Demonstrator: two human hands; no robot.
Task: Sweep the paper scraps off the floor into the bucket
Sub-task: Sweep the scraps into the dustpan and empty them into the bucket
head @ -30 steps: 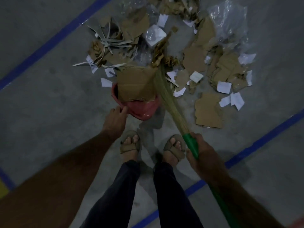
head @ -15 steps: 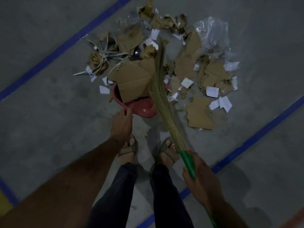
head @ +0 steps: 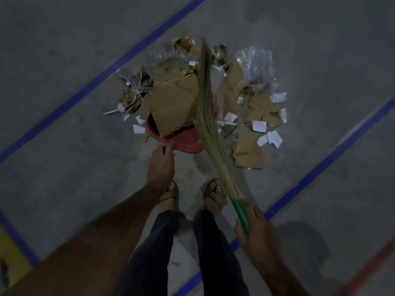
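The right hand [head: 254, 229] has its fingers curled round the green handle of the broom [head: 210, 129]; the handle's far end is hidden under the palm. The left hand [head: 161, 165] pinches the near rim of the red bucket [head: 181, 142], tipped on the floor [head: 64, 157]. A cardboard sheet [head: 173, 107] covers most of the bucket's mouth. Paper scraps [head: 259, 126] lie beyond and right, dim and blurred, beside a crumpled plastic bag [head: 256, 63].
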